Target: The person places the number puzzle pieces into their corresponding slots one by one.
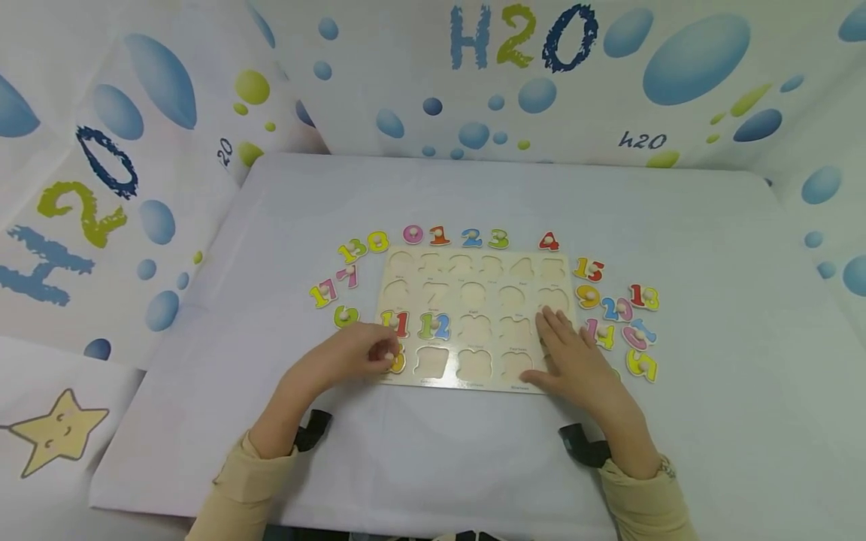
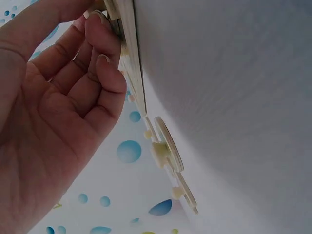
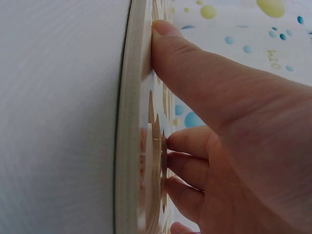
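Note:
A wooden number board (image 1: 467, 383) with shaped recesses lies flat on the white table. The 11 piece (image 1: 401, 324) and the 12 piece (image 1: 434, 326) sit in its third row. At the board's lower left corner my left hand (image 1: 352, 349) pinches a number piece (image 1: 398, 361) with curled fingers. Its yellow right part shows; the rest is hidden behind the fingers. My right hand (image 1: 575, 368) rests on the board's right side with fingers spread, covering some recesses. In the right wrist view its thumb (image 3: 183, 53) touches the board by the near edge.
Left of the board lie the 6 (image 1: 346, 315), 17 (image 1: 323, 293) and 7 (image 1: 348, 276). Along the back edge are several single digits, such as the 2 (image 1: 471, 237) and the 4 (image 1: 549, 240). More pieces, including the 15 (image 1: 589, 269) and the 5 (image 1: 641, 365), lie at right.

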A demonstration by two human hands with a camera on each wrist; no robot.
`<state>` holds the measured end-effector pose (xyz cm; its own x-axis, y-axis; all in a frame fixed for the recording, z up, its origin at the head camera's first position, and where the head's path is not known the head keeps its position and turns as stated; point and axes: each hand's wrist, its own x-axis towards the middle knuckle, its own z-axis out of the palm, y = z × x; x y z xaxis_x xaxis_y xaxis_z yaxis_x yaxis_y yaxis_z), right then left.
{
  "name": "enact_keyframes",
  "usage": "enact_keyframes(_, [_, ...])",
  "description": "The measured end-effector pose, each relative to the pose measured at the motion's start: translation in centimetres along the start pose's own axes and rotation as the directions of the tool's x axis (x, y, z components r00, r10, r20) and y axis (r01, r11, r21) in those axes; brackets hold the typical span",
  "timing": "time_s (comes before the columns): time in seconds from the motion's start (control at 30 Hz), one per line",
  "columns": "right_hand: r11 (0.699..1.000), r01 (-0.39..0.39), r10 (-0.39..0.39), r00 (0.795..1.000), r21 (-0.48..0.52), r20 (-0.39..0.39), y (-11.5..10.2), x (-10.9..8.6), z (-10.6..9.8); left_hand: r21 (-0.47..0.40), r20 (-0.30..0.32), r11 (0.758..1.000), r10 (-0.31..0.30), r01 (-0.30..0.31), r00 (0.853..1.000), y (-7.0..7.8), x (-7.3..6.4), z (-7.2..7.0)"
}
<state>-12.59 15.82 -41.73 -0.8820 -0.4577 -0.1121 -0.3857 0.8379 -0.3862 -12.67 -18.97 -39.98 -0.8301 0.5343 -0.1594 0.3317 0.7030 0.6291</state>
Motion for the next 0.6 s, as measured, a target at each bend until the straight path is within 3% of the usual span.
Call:
enact_keyframes(0.4, [1.0,-0.017,0.017,1.0,-0.002,0.011,-0.1,0.17,0.04,0.007,0.009,1.0,-0.022,0.022,1.0,0.42,-0.18,0.08])
enact_keyframes(0.6, [1.0,-0.015,0.015,1.0,0.003,0.013,-0.28,0.15,-0.12,0.022,-0.001,0.997,-0.069,0.069,0.998,0.48,-0.49,-0.5])
